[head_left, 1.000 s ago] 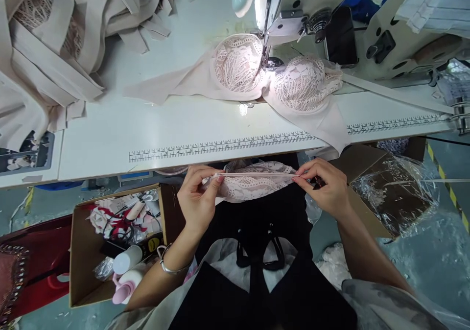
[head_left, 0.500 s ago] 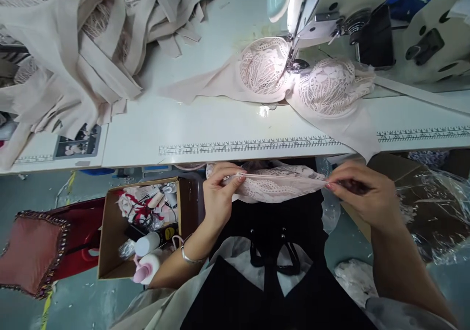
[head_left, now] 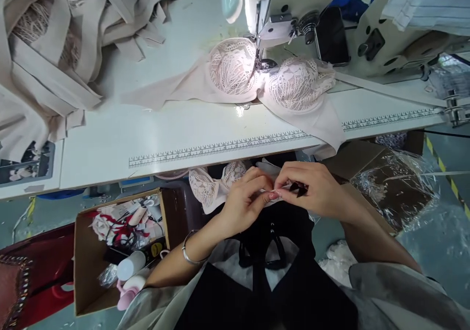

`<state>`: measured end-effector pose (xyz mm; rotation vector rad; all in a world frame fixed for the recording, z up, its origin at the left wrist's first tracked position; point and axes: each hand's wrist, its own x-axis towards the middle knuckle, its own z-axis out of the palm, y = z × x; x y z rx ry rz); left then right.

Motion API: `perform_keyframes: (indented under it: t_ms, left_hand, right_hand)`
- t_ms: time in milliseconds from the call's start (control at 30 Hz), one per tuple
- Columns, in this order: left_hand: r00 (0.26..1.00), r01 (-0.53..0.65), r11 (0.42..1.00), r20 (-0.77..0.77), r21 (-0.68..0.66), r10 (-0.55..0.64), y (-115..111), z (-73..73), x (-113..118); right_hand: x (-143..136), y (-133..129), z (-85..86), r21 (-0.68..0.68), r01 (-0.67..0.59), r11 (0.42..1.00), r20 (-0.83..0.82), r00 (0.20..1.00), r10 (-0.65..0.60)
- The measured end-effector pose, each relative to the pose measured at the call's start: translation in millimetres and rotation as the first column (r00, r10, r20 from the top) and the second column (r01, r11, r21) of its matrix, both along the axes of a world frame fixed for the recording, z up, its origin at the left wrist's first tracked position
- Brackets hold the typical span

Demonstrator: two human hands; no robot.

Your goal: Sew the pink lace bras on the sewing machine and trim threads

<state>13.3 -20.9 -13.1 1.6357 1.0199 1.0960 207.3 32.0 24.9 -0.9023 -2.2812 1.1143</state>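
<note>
I hold the lace piece [head_left: 215, 188] low in my lap, just below the front edge of the table [head_left: 110, 139], with my left hand [head_left: 244, 202] and right hand [head_left: 316, 193] brought together so their fingertips touch, both pinching the same small spot of its edge while the rest hangs off to the left. A small dark thing shows between my right fingers, too small to tell what it is. On the table the bra [head_left: 264, 78] lies spread flat with its middle under the sewing machine [head_left: 293, 7], both cups facing up.
</note>
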Motion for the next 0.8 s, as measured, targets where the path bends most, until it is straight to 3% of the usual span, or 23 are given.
perform_keyframes:
  t_ms: [233, 433, 667, 800]
  left_hand:
    - [0.986, -0.025, 0.983, 0.157, -0.185, 0.054, 6, -2.2, -2]
    - [0.988, -0.043, 0.977, 0.138, -0.21, 0.073, 6, 0.8, -3]
    - [0.995, -0.083, 0.979, 0.044, -0.185, 0.093, 5, 2.9, -2]
    - [0.986, -0.166, 0.98, -0.042, -0.112, 0.162, 4, 2.5, 2]
  right_hand:
    - [14, -7, -22.0, -0.15, 0.195, 0.969, -0.181, 0.959, -0.22]
    - [12, -4, -19.8, 0.014, 0.124, 0.992, -0.207, 0.971, -0.118]
    - [9, 0, -19.9, 0.003, 0.138, 0.99, -0.292, 0.948, -0.131]
    - [6, 0, -20.5, 0.091, 0.149, 0.985, -0.318, 0.941, -0.113]
